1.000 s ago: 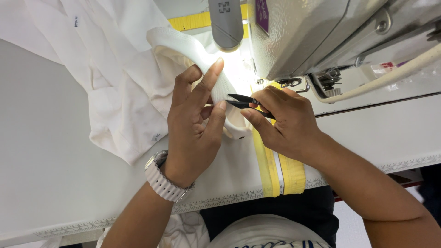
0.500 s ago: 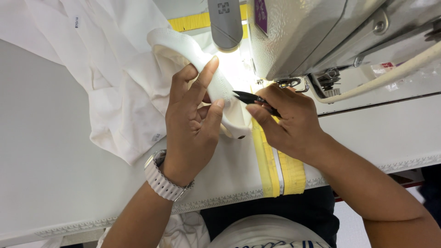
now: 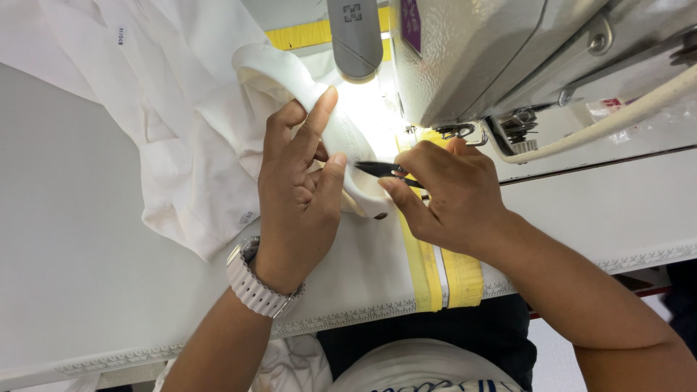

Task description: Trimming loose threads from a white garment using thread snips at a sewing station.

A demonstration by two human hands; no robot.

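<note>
My left hand [image 3: 298, 189] pinches the curved neckband edge of a white garment [image 3: 181, 123], with the forefinger stretched along the band toward the lamp. My right hand [image 3: 446, 196] grips small black thread snips [image 3: 377, 169]. Their tips point left and touch the band right beside my left thumb. A white wristwatch sits on my left wrist. The garment lies bunched on the table [image 3: 72, 276] to the left of both hands.
A grey sewing machine [image 3: 494, 58] fills the upper right, with its bright lamp lighting the needle area above my hands. A yellow tape strip [image 3: 435, 268] runs down the table under my right hand. A cream cable [image 3: 602, 123] curves along the machine's base.
The left forefinger has stretched out along the neckband. The right hand has shifted slightly, and the snips' tips stay against the band by the left thumb.
</note>
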